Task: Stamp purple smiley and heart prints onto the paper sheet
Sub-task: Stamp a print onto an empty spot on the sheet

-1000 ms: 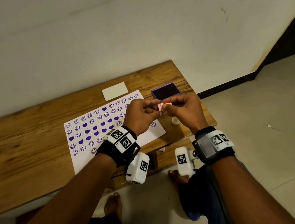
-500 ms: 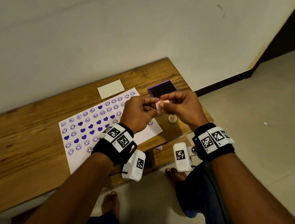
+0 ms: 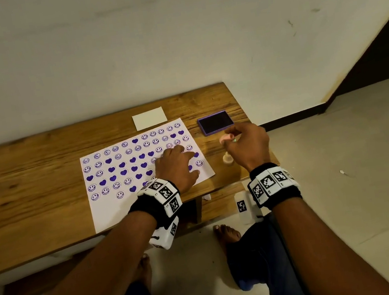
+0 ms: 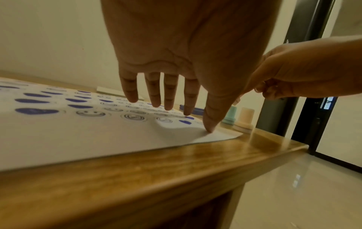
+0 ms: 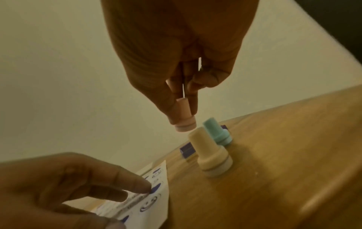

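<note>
A white paper sheet (image 3: 110, 209) printed with purple smileys and hearts lies on the wooden table (image 3: 27, 192). My left hand (image 3: 176, 166) rests flat on its right part, fingers spread, thumb tip pressing near the corner of the paper sheet (image 4: 78, 136). My right hand (image 3: 245, 146) hovers to the right of the sheet and pinches a small pink stamp (image 3: 226, 138), seen clearly in the right wrist view as the pink stamp (image 5: 185, 119), face down above the table. A purple ink pad (image 3: 215, 122) lies open behind that hand.
A cream stamp (image 5: 210, 156) and a teal stamp (image 5: 216, 133) stand upright on the table right of the sheet. A small white card (image 3: 149, 118) lies behind the sheet. The table's right edge and front edge are close to both hands.
Both hands held the pink stamp together above the table's right end. Now the left hand has let go and dropped flat onto the sheet; the right hand keeps the stamp.
</note>
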A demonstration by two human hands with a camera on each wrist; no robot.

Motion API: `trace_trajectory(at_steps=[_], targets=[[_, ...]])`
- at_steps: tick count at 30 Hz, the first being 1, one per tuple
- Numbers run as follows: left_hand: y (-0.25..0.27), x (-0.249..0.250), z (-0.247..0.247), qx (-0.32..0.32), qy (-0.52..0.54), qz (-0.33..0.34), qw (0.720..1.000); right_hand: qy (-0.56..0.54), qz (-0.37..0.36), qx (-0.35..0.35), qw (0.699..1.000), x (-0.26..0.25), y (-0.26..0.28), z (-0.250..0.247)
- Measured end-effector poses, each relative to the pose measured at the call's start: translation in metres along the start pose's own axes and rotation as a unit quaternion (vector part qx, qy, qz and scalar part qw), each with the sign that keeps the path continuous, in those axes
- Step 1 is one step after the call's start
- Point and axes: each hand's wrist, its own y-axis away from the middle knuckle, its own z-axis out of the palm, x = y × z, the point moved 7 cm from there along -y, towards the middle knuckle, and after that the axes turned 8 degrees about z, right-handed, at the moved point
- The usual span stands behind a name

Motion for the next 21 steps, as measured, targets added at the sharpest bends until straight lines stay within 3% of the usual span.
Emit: trace_trajectory(at_steps=[3,7,11,17,21], targets=[[0.000,0.001,0.006,-0.020,0.024,0.014,0.999,0.088,-0.048,-0.023,0.995,-0.019,-0.006,0.012],[0.003,0.000,0.009,-0.027,0.019,0.044,0.998,0.185,-0.050,-0.075,0.979,-0.026,-0.016,0.032],[0.001,-0.004,0.007,-0.023,0.032,0.047,0.998,0.238,-0.049,-0.077,0.967,-0.028,-0.015,0.039],[-0.001,-0.006,0.003,-0.025,0.046,0.049,0.997,0.200,-0.039,-0.084,0.975,-0.021,-0.021,0.031],[-0.002,-0.005,0.002,-0.031,0.052,0.049,0.997,0.149,-0.033,-0.005,0.988,-0.014,-0.030,0.003]])
